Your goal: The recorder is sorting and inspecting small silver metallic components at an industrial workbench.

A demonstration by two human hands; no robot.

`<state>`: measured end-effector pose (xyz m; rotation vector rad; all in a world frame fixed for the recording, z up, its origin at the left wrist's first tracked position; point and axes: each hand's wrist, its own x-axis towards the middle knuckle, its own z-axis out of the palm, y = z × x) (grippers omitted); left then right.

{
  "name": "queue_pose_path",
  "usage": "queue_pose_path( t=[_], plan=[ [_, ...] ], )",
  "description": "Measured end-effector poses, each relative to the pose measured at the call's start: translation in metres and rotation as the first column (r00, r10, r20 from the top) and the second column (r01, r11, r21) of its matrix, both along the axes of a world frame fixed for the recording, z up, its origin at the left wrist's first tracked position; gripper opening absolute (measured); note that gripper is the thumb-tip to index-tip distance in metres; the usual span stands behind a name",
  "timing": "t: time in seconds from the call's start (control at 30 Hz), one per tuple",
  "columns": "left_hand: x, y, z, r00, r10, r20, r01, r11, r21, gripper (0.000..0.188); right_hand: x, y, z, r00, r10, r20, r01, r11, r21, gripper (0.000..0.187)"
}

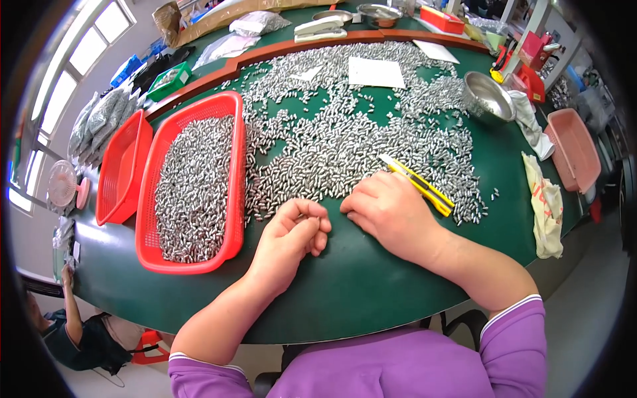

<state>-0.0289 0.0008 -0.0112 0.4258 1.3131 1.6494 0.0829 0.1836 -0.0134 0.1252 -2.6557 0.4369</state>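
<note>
My left hand (296,233) is closed at the near edge of a spread of small silvery capsule-shaped metal pieces (345,156), thumb pressed to the curled fingers. What it holds, if anything, is too small to make out. My right hand (393,211) rests at the same edge, a short gap away, its fingers bent together and their tips partly hidden. Just beyond it, a yellow utility knife (428,188) lies slanted on the pieces. Left of my hands stands a red plastic basket (237,192) holding many similar metal pieces (194,189).
Another red basket (106,199) stands farther left, beside grey bags (103,126). White paper (376,72) lies on the pieces. At right are a metal bowl (489,97), a yellowish cloth (543,209) and a pink basin (574,151). A wooden strip (312,41) borders the green table (318,298).
</note>
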Motion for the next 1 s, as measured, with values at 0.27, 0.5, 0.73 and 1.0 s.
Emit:
queue_pose_path(
  t=[0.27, 0.5, 0.73, 1.0],
  plan=[
    [0.004, -0.002, 0.0, 0.996, -0.06, 0.063, 0.059, 0.998, 0.024, 0.014, 0.002, -0.007, 0.003, 0.998, 0.033, -0.054, -0.042, 0.984, -0.173, 0.014],
    [0.008, 0.0, -0.002, 0.98, -0.143, 0.141, 0.126, 0.984, 0.122, 0.016, 0.007, -0.014, 0.014, 0.953, 0.124, -0.277, -0.201, 0.943, -0.267, 0.017],
    [0.008, -0.001, 0.004, 0.962, -0.208, 0.18, 0.177, 0.969, 0.171, 0.013, 0.013, -0.008, 0.014, 0.975, 0.174, -0.138, -0.222, 0.757, -0.614, 0.017],
    [0.005, -0.003, 0.001, 0.948, -0.196, 0.25, 0.156, 0.973, 0.17, 0.009, 0.013, -0.013, 0.018, 0.977, 0.154, -0.149, -0.212, 0.785, -0.583, 0.023]
  ],
)
